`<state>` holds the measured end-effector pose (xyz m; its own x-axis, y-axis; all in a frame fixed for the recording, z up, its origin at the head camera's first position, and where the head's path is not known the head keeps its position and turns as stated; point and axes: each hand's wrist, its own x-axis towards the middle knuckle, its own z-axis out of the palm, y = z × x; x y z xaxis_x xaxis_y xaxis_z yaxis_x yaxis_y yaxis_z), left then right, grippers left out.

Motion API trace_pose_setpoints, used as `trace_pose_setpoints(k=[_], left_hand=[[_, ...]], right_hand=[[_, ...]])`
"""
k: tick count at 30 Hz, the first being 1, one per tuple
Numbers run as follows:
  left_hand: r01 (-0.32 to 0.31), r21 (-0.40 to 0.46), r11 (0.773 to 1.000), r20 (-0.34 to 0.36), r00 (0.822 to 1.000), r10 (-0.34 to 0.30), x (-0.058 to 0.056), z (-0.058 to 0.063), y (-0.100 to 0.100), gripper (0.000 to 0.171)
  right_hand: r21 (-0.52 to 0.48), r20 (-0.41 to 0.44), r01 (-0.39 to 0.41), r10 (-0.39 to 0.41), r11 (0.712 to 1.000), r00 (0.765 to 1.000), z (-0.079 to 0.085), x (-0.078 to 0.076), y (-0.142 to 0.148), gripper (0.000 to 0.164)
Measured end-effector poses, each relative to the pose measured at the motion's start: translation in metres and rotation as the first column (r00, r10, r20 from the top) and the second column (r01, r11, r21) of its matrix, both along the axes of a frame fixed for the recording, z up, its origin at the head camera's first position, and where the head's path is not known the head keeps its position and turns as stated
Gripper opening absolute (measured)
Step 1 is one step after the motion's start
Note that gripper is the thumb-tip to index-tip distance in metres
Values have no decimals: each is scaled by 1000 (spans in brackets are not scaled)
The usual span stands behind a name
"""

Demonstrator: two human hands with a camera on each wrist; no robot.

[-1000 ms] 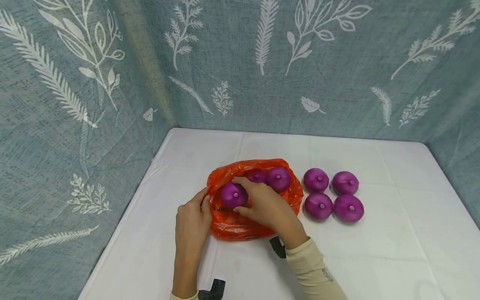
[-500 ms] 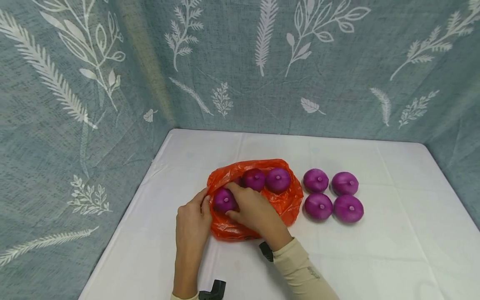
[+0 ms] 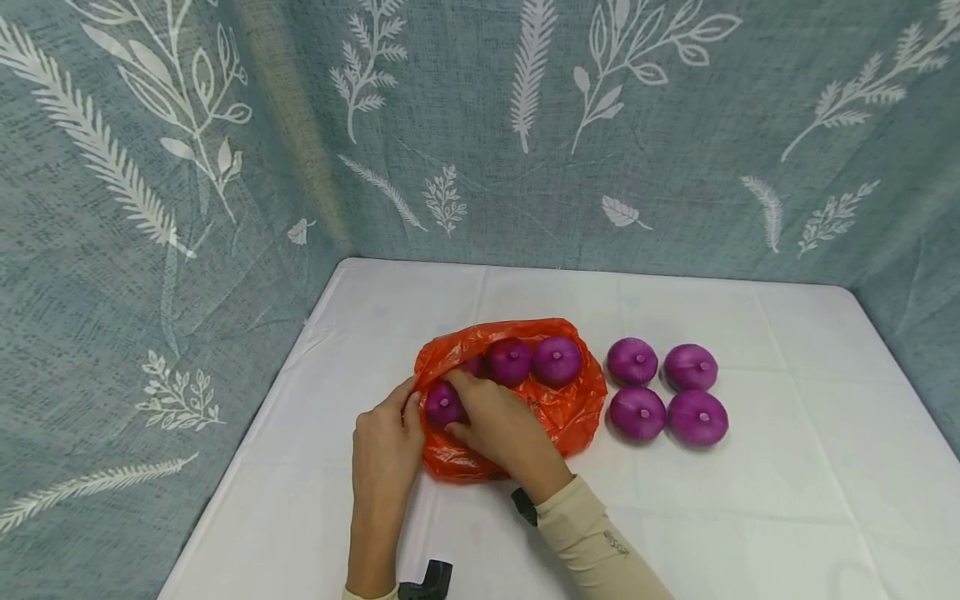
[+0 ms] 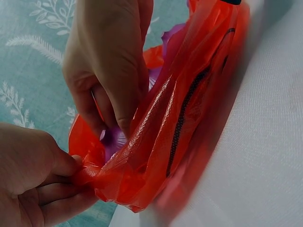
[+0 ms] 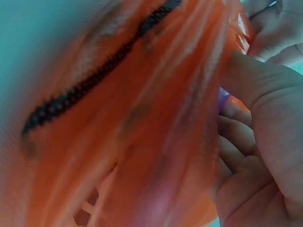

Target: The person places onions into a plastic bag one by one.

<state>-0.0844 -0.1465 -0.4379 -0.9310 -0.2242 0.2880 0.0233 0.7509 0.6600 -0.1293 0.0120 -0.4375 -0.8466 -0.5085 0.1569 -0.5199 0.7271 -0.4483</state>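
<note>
Four glossy purple onion-shaped pieces with pale nubs [image 3: 637,413] are set out on the white cloth-covered bench [image 3: 765,500], bunched two by two just right of a crinkly orange-red plastic bag [image 3: 579,425]. Four more can be spotted in the bag itself, which is laid a bit left of the bench's middle. Two of those, the far purple pieces [image 3: 557,360], are seen side by side toward the bag's far edge, and one half-hidden purple piece [image 3: 471,365] is mostly covered by the far-left fold and the right hand [image 3: 495,421]. The fourth, the gripped purple piece [image 3: 443,406], is held by that same hand at the bag's left side, thumb kept near, fingers wrapped far. Whether it's touching the bag's bottom can't really be told.

The bag's left rim is pinched by the left hand [image 3: 387,446], thumb against fingers on the plastic, which is shown pretty well from the left wrist too. A dark printed stripe [image 4: 184,106] can be seen on the bag's near side, kinda blurry from the right wrist.

Beige sleeves [image 3: 581,521] are worn on both arms, a black bracket [image 3: 426,583] can be seen by each wrist, and everything's backed by grey-teal fabric with white leaf prints [image 3: 487,212].
</note>
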Motion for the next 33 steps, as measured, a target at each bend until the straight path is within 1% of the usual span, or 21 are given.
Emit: trace_pose_setpoints(k=[10, 15, 18, 21, 24, 26, 29, 33], left_hand=[[4, 0, 1000, -17, 1000, -4, 0, -1, 1, 32], [-2, -1, 1000, -11, 1000, 2, 1, 0, 1, 32], [-3, 0, 1000, -8, 1000, 3, 1, 1, 1, 32], [-5, -4, 1000, 0, 1000, 5, 1, 2, 1, 33], [-9, -6, 1000, 8, 1000, 9, 1, 2, 1, 34], [-13, -8, 1000, 11, 1000, 13, 1, 2, 1, 34], [-15, -4, 1000, 6, 1000, 15, 1, 2, 1, 34], [-15, -1, 1000, 4, 1000, 15, 1, 1, 1, 34]], right_hand=[[10, -38, 9, -8, 1000, 999, -8, 1, -3, 62], [12, -46, 9, -9, 1000, 999, -6, 4, 0, 63], [-17, -22, 6, -7, 1000, 1000, -1, 6, 5, 66], [-57, 20, 13, -12, 998, 1000, 5, 8, 12, 67], [-92, 64, 25, -19, 995, 998, 14, 8, 22, 66], [-112, 72, 37, -29, 993, 997, 21, 9, 30, 65], [-137, 87, 69, -57, 988, 995, 32, 9, 44, 64], [-164, 100, 135, -120, 977, 988, 46, 11, 65, 64]])
